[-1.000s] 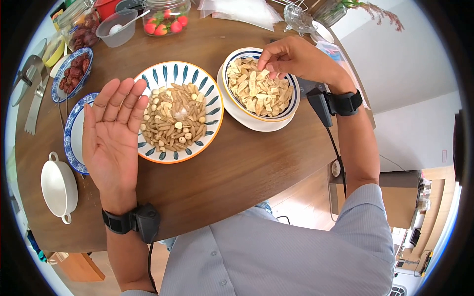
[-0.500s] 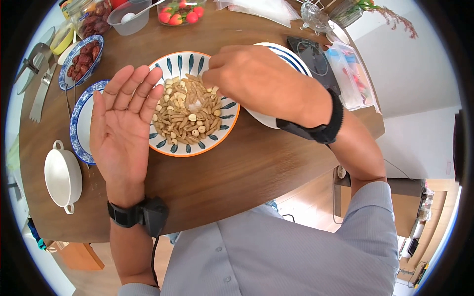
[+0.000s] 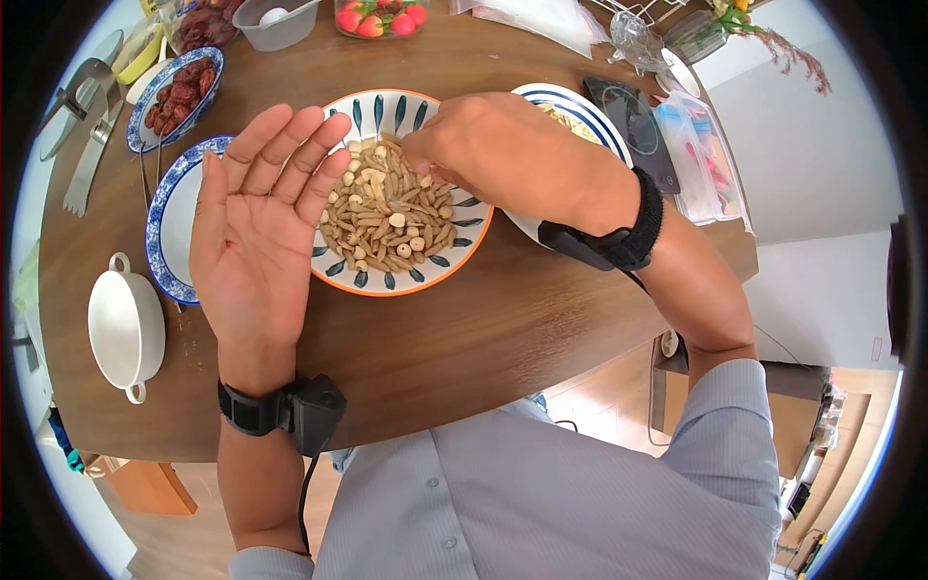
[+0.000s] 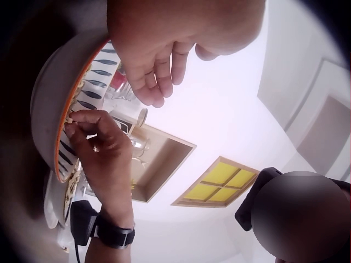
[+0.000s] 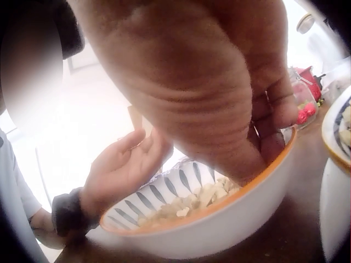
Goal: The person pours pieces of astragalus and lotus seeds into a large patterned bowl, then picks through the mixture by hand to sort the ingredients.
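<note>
A white bowl with green leaf marks and an orange rim (image 3: 387, 283) holds brown elongated pieces and pale round ones (image 3: 396, 220). Over its right side the right hand (image 3: 527, 159) is lowered, its fingertips partly hidden; the left wrist view shows that thumb and forefinger of the right hand (image 4: 107, 156) pinch a small pale piece (image 4: 69, 120). Palm up and empty, the left hand (image 3: 266, 227) is held at the bowl's left edge, fingers extended. Behind the right wrist, a blue-striped bowl (image 3: 604, 126) of pale slices (image 3: 570, 121) is partly covered.
Left of the bowl are a blue-rimmed plate (image 3: 174, 232), a white two-handled dish (image 3: 127, 324) and a dish of red dates (image 3: 182, 100). A jar of strawberries (image 3: 379, 17) stands at the back. A black scale (image 3: 638, 130) and plastic bags (image 3: 688, 155) lie at the right.
The right hand has moved left from the bowl of pale slices to the orange-rimmed bowl. The left hand stays palm up. The head view has shifted a little, so the table things appear farther right.
</note>
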A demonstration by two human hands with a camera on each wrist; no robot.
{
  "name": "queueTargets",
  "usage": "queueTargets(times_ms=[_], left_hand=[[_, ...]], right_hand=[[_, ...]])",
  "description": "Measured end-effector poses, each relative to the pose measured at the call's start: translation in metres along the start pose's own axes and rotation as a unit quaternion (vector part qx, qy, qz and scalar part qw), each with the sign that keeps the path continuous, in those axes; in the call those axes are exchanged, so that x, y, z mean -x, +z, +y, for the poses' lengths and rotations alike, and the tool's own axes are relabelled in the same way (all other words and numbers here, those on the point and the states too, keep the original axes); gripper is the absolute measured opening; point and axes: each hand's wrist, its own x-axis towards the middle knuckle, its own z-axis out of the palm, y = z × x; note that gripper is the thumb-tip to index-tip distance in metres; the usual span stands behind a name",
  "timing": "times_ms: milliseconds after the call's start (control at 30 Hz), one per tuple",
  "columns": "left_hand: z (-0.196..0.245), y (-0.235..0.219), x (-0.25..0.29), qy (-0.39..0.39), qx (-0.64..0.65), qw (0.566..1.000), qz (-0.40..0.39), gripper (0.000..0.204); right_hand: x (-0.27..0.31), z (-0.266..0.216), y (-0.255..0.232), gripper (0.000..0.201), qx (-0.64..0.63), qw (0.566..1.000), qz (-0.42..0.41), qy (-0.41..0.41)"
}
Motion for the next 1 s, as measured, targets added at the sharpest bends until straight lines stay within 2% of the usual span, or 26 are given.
queueTargets(times_ms=[267, 333, 467, 567, 633, 667, 700, 767, 800, 833, 867, 900, 967, 1000], left_hand=[[0.000, -0.001, 0.000, -0.001, -0.003, 1.000, -0.010, 0.058], [0.000, -0.001, 0.000, 0.000, -0.001, 1.000, -0.011, 0.058], [0.001, -0.001, 0.000, 0.004, -0.010, 1.000, -0.001, 0.058], [0.002, -0.003, -0.001, 0.004, 0.001, 1.000, 0.009, 0.058], [0.002, -0.012, -0.002, -0.014, 0.029, 0.996, -0.080, 0.056], [0.002, -0.012, -0.001, -0.014, 0.029, 0.996, -0.080, 0.056], [0.001, -0.012, -0.001, -0.015, 0.027, 0.996, -0.080, 0.056], [0.000, -0.008, -0.001, -0.019, 0.024, 0.996, -0.082, 0.057], [0.000, -0.003, 0.000, -0.012, 0.015, 0.999, -0.042, 0.057], [0.000, -0.001, 0.000, -0.004, 0.004, 1.000, -0.001, 0.057], [0.000, -0.001, 0.001, -0.005, 0.003, 1.000, 0.000, 0.057], [0.001, -0.002, 0.000, -0.001, 0.000, 1.000, 0.001, 0.057], [0.002, -0.003, -0.001, 0.000, -0.007, 1.000, -0.001, 0.057], [0.002, -0.002, -0.001, 0.000, -0.001, 1.000, 0.001, 0.057]], right_hand=[[0.007, 0.002, -0.008, 0.009, -0.080, 0.996, -0.007, 0.028], [0.010, 0.006, -0.012, 0.005, -0.134, 0.990, 0.036, 0.027], [0.027, 0.018, -0.030, 0.006, -0.165, 0.984, 0.061, 0.000], [0.052, 0.032, -0.052, 0.006, -0.131, 0.990, 0.046, 0.027], [0.069, 0.040, -0.064, 0.006, -0.130, 0.981, -0.024, 0.140], [0.076, 0.045, -0.065, 0.006, -0.107, 0.976, -0.068, 0.175], [0.078, 0.046, -0.062, 0.006, -0.106, 0.976, -0.067, 0.177], [0.080, 0.047, -0.058, 0.007, -0.026, 0.988, -0.080, 0.127], [0.077, 0.044, -0.055, 0.007, -0.027, 0.988, -0.079, 0.129], [0.069, 0.039, -0.050, 0.008, -0.024, 0.994, -0.004, 0.106], [0.059, 0.033, -0.045, 0.010, -0.021, 0.994, 0.071, 0.082], [0.049, 0.026, -0.038, 0.010, -0.023, 0.994, 0.072, 0.083], [0.028, 0.010, -0.026, 0.014, -0.102, 0.991, 0.081, 0.001], [0.019, 0.002, -0.022, 0.014, -0.103, 0.991, 0.083, 0.003]])
